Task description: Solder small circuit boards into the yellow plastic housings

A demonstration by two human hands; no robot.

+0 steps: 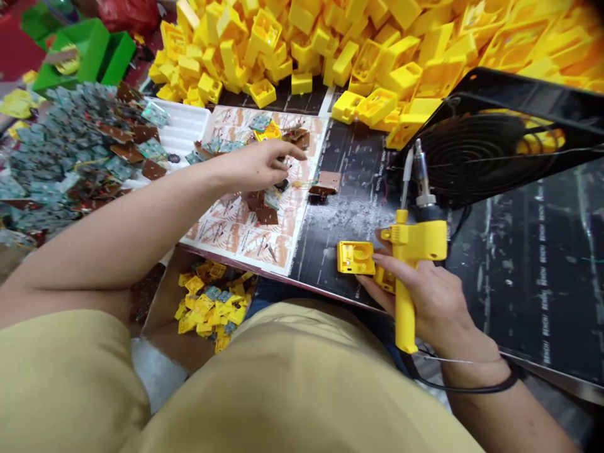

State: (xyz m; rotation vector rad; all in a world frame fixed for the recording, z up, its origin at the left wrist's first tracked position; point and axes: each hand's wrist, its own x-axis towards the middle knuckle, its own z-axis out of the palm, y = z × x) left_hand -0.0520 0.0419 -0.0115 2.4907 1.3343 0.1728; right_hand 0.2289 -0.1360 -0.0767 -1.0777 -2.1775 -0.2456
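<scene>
My left hand (264,165) reaches over a printed sheet (226,233), palm down, its index finger stretched out and the others loosely bent. Around its fingers lie brown circuit boards (267,215), a small yellow case (268,131) and greenish boards (231,146). My right hand (436,299) grips a yellow soldering gun (406,296), its metal tip (419,154) pointing away from me. The same hand's fingertips hold an open yellow plastic case (356,258) over the bench edge. A second yellow piece (384,279) shows partly behind those fingers.
A big heap of yellow cases (264,38) fills the back. Many wired circuit boards (61,151) are piled at left. A black fan (486,151) stands at right. A carton (165,314) below the edge holds yellow parts. A brown board (325,182) lies mid-bench.
</scene>
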